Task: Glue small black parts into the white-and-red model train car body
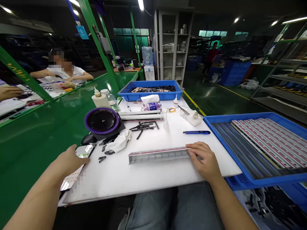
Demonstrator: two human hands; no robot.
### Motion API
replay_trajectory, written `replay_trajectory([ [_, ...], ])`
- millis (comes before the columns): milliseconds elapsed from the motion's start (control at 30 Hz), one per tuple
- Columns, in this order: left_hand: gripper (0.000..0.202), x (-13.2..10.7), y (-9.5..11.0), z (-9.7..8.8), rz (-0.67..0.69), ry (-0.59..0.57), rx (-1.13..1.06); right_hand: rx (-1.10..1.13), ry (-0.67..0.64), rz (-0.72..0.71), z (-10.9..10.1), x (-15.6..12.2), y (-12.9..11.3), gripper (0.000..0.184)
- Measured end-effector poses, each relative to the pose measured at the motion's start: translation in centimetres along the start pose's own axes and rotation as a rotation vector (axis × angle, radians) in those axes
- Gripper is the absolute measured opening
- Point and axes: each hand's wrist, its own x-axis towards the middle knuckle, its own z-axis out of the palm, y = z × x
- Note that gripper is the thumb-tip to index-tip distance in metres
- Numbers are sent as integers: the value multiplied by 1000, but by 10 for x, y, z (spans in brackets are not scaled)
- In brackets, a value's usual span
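Observation:
My right hand (203, 159) pinches the right end of a long white channel-shaped strip (158, 155) with a red line along its top edge. The strip lies across the front of the white table (115, 179). Over at the table's left edge, my left hand (70, 161) reaches across a flat device with a lit screen (73, 177), which looks like a phone; its fingers are apart and grip nothing visible. Small black strips (145, 126) lie scattered behind the channel strip, and a crumpled white cloth (120, 142) is left of them.
A round black dish with a purple rim (102, 120) stands at back left. More channel strips (141, 116) lie behind. A blue pen-like knife (196, 132) is at right, beyond it a blue tray (266, 116) of finished-looking strips. Another blue bin (150, 95) sits at the back.

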Motion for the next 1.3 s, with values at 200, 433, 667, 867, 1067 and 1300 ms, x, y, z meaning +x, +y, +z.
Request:
replay_trajectory([
  [200, 102, -12, 2, -1, -29, 11, 3, -10, 8, -6, 0, -1, 0, 14],
  [433, 91, -32, 4, -8, 43, 33, -54, -12, -15, 17, -2, 1, -2, 16],
  [667, 72, -83, 37, -21, 148, 262, -94, -7, -171, 126, -5, 20, -6, 19],
  [867, 54, -161, 164, -24, 1034, 214, -106, -37, -661, 222, -17, 86, -15, 23],
  [1067, 41, -166, 244, 0, 1379, 120, 54, -148, -491, 227, -7, 158, 0, 25],
  [1300, 39, -136, 237, 16, 1280, 160, 32, -68, -53, 216, 31, 158, 29, 25],
])
